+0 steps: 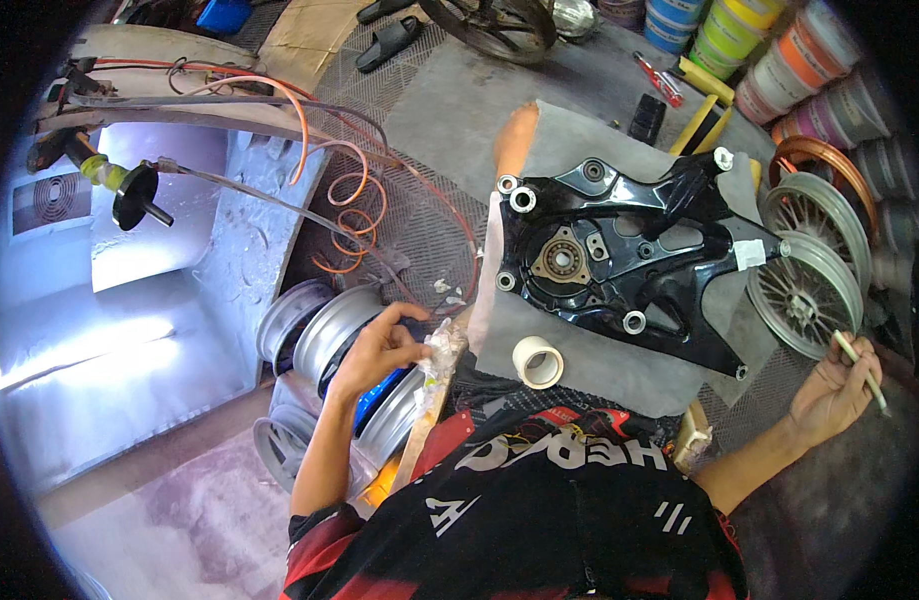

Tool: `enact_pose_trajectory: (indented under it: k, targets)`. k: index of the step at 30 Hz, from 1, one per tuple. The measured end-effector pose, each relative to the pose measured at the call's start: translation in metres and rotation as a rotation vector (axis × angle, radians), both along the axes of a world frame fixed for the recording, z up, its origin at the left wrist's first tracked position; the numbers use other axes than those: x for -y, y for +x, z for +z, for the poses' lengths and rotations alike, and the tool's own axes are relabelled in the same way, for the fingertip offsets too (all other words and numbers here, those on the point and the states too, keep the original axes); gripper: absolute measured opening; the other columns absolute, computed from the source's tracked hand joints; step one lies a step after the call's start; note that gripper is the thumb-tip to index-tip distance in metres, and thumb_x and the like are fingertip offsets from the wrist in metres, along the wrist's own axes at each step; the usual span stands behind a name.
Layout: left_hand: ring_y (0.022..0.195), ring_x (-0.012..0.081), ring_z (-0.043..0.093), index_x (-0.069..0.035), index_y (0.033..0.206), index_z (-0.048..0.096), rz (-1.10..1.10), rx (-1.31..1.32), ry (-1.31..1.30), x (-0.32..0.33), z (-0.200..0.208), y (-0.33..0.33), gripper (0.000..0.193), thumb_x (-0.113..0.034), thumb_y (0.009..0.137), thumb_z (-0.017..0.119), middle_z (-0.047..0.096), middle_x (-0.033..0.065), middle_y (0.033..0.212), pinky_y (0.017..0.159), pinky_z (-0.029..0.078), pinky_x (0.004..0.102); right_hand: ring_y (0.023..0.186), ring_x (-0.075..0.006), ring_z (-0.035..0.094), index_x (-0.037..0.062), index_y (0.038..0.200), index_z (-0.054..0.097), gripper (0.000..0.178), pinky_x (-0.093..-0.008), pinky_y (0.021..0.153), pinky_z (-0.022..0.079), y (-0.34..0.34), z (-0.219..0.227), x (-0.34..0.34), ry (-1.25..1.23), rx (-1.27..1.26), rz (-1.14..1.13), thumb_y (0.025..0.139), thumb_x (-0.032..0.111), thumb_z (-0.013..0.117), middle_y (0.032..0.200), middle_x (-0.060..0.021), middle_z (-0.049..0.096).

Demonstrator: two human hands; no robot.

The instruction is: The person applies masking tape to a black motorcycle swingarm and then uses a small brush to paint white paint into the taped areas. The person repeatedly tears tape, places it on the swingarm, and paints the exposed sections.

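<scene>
A glossy black cast motorcycle frame part (pixel 659 250) with round bores and a bearing lies on a grey-covered stand in front of me. A small square of white tape sticks to its right arm. My left hand (pixel 379 345) is left of the stand, thumb and forefinger apart, its fingertips at a crumpled wad of clear and whitish tape (pixel 442 355) on the end of a wooden board. Out to the right, my right hand (pixel 834 390) is closed around a slim pale stick-like tool (pixel 861 372) with a thin tip; its exact kind is unclear.
A roll of white masking tape (pixel 537 362) stands on the grey cover (pixel 569 345) at the near edge. Wheel rims (pixel 329 335) lie at left, beside a lit spray booth (pixel 129 330) and a coiled orange hose (pixel 354 225). Spoked wheels (pixel 804 295) and paint buckets (pixel 794 65) line the right.
</scene>
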State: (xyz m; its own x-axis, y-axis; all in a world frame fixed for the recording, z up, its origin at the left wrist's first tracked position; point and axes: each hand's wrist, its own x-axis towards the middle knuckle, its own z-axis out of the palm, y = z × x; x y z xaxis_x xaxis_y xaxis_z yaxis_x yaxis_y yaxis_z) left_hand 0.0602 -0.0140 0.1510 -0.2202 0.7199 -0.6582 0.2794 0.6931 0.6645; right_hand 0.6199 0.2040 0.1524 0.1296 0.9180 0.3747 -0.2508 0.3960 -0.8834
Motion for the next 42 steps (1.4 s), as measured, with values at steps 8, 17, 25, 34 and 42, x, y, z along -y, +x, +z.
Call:
enact_pose_trajectory:
  k: [8, 17, 25, 34, 42]
  targets:
    - [0.075, 0.0206, 0.068, -0.003, 0.092, 0.077, -0.233, -0.55, 0.211, 0.006, -0.003, -0.043, 0.013, -0.006, 0.08, 0.08, 0.068, 0.0105, 0.087, 0.069, 0.054, 0.0326, 0.099, -0.0267, 0.058, 0.0001, 0.116, 0.063, 0.017, -0.0396, 0.093, 0.052, -0.024, 0.012, 0.009, -0.008, 0.0, 0.092, 0.107, 0.009, 0.052, 0.105, -0.0125, 0.056]
    - [0.074, 0.0218, 0.072, -0.001, 0.098, 0.078, -0.167, -0.611, 0.163, -0.034, -0.006, -0.04, 0.018, -0.014, 0.086, 0.078, 0.074, 0.0144, 0.081, 0.072, 0.055, 0.035, 0.08, -0.0198, 0.056, -0.0008, 0.118, 0.058, 0.017, -0.0323, 0.068, 0.05, -0.076, 0.038, 0.024, -0.007, 0.047, 0.028, 0.106, 0.007, 0.048, 0.097, -0.009, 0.049]
    - [0.057, 0.0181, 0.061, 0.001, 0.078, 0.066, -0.243, -0.672, 0.245, -0.056, -0.026, -0.052, 0.019, -0.011, 0.08, 0.081, 0.064, 0.0104, 0.064, 0.058, 0.047, 0.0345, 0.065, -0.0085, 0.046, -0.002, 0.115, 0.058, 0.016, -0.0237, 0.053, 0.036, -0.073, 0.052, 0.048, -0.085, 0.013, 0.009, 0.106, 0.007, 0.05, 0.088, -0.004, 0.05]
    - [0.067, 0.025, 0.069, 0.002, 0.093, 0.073, -0.224, -0.585, 0.205, -0.053, -0.029, -0.059, 0.011, -0.001, 0.083, 0.073, 0.071, 0.0148, 0.076, 0.067, 0.054, 0.0342, 0.065, -0.0073, 0.05, -0.0018, 0.12, 0.065, 0.024, -0.0257, 0.059, 0.041, -0.113, 0.038, 0.083, -0.463, 0.564, 0.461, 0.098, 0.01, 0.063, 0.08, -0.0005, 0.058]
    - [0.093, 0.0385, 0.068, -0.001, 0.104, 0.07, -0.348, -0.674, 0.419, -0.047, -0.022, -0.04, 0.023, 0.004, 0.082, 0.072, 0.068, 0.0196, 0.099, 0.078, 0.054, 0.0436, 0.063, -0.004, 0.045, -0.003, 0.148, 0.049, 0.046, -0.0206, 0.056, 0.037, -0.132, 0.038, 0.081, -0.64, 0.38, 0.399, 0.105, 0.012, 0.052, 0.082, -0.0021, 0.057]
